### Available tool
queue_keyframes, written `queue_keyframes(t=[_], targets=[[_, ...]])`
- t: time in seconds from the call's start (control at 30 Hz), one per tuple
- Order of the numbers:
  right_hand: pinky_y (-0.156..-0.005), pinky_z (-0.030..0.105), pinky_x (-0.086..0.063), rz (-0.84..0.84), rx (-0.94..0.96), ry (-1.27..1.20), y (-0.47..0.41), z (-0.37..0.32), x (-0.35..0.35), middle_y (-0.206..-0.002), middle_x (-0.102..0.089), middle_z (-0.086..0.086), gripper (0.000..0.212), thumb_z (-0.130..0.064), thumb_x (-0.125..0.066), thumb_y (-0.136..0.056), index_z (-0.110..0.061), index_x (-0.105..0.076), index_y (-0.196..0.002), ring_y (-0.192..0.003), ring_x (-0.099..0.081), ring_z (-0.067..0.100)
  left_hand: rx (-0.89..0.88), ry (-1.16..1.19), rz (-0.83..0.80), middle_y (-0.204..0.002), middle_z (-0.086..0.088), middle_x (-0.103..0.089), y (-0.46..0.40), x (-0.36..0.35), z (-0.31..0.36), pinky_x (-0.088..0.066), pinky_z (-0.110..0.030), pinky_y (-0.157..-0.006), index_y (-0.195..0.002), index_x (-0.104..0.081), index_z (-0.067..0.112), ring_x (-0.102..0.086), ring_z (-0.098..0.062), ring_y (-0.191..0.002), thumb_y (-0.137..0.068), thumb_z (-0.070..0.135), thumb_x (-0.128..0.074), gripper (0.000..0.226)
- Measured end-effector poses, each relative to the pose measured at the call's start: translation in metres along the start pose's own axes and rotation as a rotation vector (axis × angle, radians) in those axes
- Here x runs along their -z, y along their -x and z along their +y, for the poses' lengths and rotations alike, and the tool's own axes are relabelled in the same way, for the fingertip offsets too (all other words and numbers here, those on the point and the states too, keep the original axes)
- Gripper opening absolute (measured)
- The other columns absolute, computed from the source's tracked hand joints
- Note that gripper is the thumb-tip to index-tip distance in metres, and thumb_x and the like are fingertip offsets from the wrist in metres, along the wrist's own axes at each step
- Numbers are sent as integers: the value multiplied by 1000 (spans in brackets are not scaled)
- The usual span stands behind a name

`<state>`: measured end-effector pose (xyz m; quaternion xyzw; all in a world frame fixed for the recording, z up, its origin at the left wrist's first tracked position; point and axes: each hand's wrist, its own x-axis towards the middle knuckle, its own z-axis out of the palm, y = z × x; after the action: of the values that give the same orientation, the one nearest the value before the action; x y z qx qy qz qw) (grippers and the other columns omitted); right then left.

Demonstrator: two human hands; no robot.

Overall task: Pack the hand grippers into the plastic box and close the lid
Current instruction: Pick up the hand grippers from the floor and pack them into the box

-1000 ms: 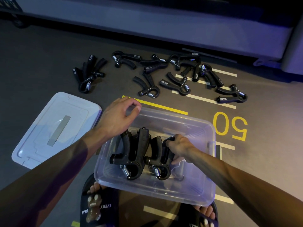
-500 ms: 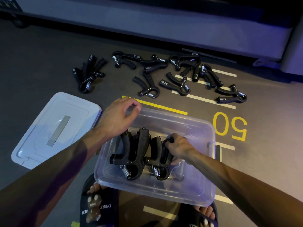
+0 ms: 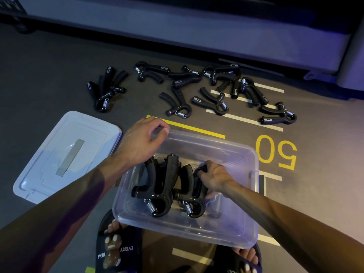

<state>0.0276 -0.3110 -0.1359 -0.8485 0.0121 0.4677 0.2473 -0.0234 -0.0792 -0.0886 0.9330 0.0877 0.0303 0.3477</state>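
Note:
A clear plastic box sits on the floor in front of my feet. Two black hand grippers stand side by side inside it: one on the left and one on the right. My right hand is inside the box and grips the handle of the right one. My left hand holds the box's far left corner, fingers curled over the rim. Several more black hand grippers lie scattered on the floor beyond the box. The box's lid lies flat to the left.
Yellow and white lines and a yellow "50" mark the dark floor. A pale low ledge runs along the far side. My feet in black slippers are under the box's near edge.
Almost nothing has moved. My right hand has shifted slightly on the right hand gripper inside the box. My left hand stays on the box corner.

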Motion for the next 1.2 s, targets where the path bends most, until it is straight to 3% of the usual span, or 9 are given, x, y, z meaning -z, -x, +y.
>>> queue_keyframes(t=[0.13, 0.2, 0.33, 0.47, 0.57, 0.63, 0.73, 0.93, 1.2], targets=[[-62, 49, -62, -7, 2, 15, 2, -1, 1, -118, -58, 23, 33, -26, -45, -97, -11, -45, -126, -65, -74, 38, -1, -5, 1, -105, 16, -65, 0, 0, 0, -46, -35, -89, -105, -67, 28, -56, -9, -103, -102, 35, -52, 17], [-57, 41, -62, 6, 13, 57, 4, -2, 2, -120, -59, 23, 35, -28, -45, -98, -10, -43, -129, -63, -74, 35, -2, -6, 4, -104, 17, -65, 0, 0, -1, -47, -35, -89, -104, -67, 29, -56, -9, -102, -100, 38, -51, 19], [-39, 20, -44, 48, 43, 162, 6, -3, 3, -123, -60, 23, 39, -31, -46, -97, -9, -42, -129, -60, -69, 31, 7, -4, 5, -103, 18, -65, -1, -1, -2, -46, -34, -88, -103, -66, 31, -56, -9, -101, -97, 44, -47, 24], [-38, 17, -38, 52, 72, 204, 6, -2, 4, -107, -68, 22, 35, -31, -49, -96, -8, -44, -122, -55, -68, 25, -1, -6, 6, -104, 18, -65, -1, -1, -2, -43, -30, -86, -104, -67, 30, -56, -9, -101, -97, 43, -47, 25], [-38, 14, -32, 102, 89, 272, 4, -1, 5, -111, -67, 22, 34, -31, -49, -96, -6, -49, -118, -52, -58, 16, -3, -7, 4, -105, 18, -65, -1, -2, -3, -42, -30, -86, -104, -67, 29, -55, -8, -101, -98, 43, -47, 25], [-42, 20, -37, 100, 103, 259, 3, 1, 4, -109, -67, 22, 32, -31, -48, -96, -6, -49, -116, -60, -65, 24, 0, -9, 4, -105, 19, -65, -1, -2, -3, -42, -29, -85, -104, -67, 30, -54, -7, -101, -98, 43, -47, 25], [-65, 29, -49, 109, 124, 260, 3, 2, 3, -107, -69, 22, 32, -30, -48, -96, -6, -49, -117, -82, -70, 35, -1, -9, 5, -104, 19, -65, -1, -2, -3, -42, -29, -85, -104, -67, 30, -54, -7, -101, -99, 41, -48, 22], [-83, 30, -47, 102, 141, 298, 0, 0, 0, -122, -65, 19, 39, -30, -49, -97, -10, -49, -131, -110, -62, 35, 11, -13, -2, -105, 19, -64, -1, -2, -3, -43, -31, -86, -105, -67, 30, -54, -6, -102, -99, 42, -47, 23], [-85, 31, -51, 99, 101, 234, -3, 4, -2, -120, -65, 15, 35, -27, -53, -95, -8, -53, -124, -111, -61, 32, 7, -27, 0, -104, 19, -64, -1, -3, -4, -45, -33, -87, -104, -67, 31, -54, -6, -101, -101, 39, -50, 19]])
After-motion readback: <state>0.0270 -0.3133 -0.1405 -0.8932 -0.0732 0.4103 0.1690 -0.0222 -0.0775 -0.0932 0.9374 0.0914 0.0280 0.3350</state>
